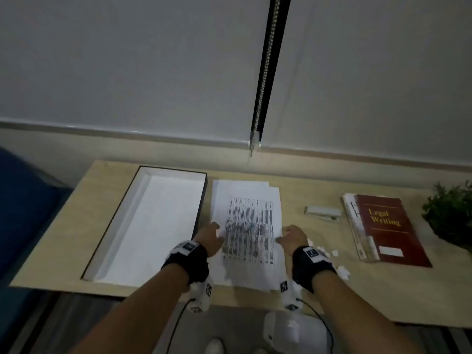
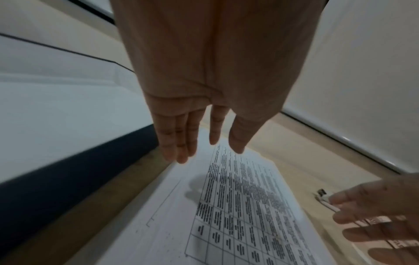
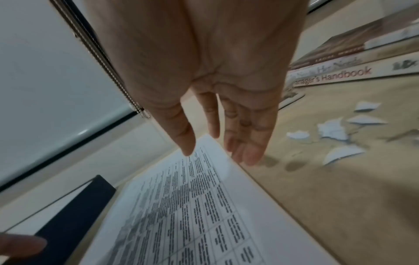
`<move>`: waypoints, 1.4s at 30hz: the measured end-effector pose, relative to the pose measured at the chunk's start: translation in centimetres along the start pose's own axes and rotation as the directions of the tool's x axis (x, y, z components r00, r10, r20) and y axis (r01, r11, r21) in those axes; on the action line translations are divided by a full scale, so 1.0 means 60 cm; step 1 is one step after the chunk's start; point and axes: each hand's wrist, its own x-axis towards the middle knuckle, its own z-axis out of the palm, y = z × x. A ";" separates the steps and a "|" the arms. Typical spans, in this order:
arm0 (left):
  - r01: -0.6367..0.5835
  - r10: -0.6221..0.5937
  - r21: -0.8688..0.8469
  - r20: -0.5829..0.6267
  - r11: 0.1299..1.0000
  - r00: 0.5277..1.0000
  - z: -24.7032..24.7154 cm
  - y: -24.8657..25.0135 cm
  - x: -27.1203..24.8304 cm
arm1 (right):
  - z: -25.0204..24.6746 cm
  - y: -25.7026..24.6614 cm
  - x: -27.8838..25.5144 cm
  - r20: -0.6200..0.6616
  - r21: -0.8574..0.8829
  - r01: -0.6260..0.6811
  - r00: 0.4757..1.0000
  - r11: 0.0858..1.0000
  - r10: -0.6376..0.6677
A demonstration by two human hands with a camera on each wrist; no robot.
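A stack of printed sheets with a table of dark text lies in the middle of the wooden desk. My left hand hovers over the stack's left edge with its fingers straight, holding nothing. My right hand hovers at the stack's right edge with its fingers straight and slightly spread, also holding nothing. In the wrist views the sheets lie flat below both palms. I cannot tell whether the fingertips touch the paper.
An open shallow box, white inside with dark walls, lies left of the stack. A grey stapler, stacked books topped by a red one, torn paper scraps and a potted plant lie right. Window blinds hang behind.
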 end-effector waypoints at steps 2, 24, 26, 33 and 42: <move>0.073 -0.072 0.008 -0.028 0.997 0.997 0.010 0.001 0.024 | 0.015 -0.012 0.026 -0.035 -0.060 -0.012 0.999 0.998 0.010; 0.199 -0.281 -0.531 -0.077 0.824 0.957 0.058 0.015 0.123 | 0.106 0.013 0.116 -0.133 -0.121 -0.128 0.985 0.984 0.112; 0.141 -0.231 -0.560 -0.093 0.816 0.968 0.044 0.020 0.113 | 0.106 0.022 0.117 -0.135 -0.098 -0.100 0.987 0.990 0.087; -0.122 0.090 -0.717 -0.083 0.686 0.992 -0.018 0.005 0.053 | 0.065 0.039 0.115 -0.066 0.639 -0.053 0.990 0.767 0.123; -0.249 0.195 -0.749 -0.162 0.614 0.967 -0.097 0.033 0.029 | -0.055 -0.064 0.055 0.058 0.606 0.180 0.962 0.775 -0.268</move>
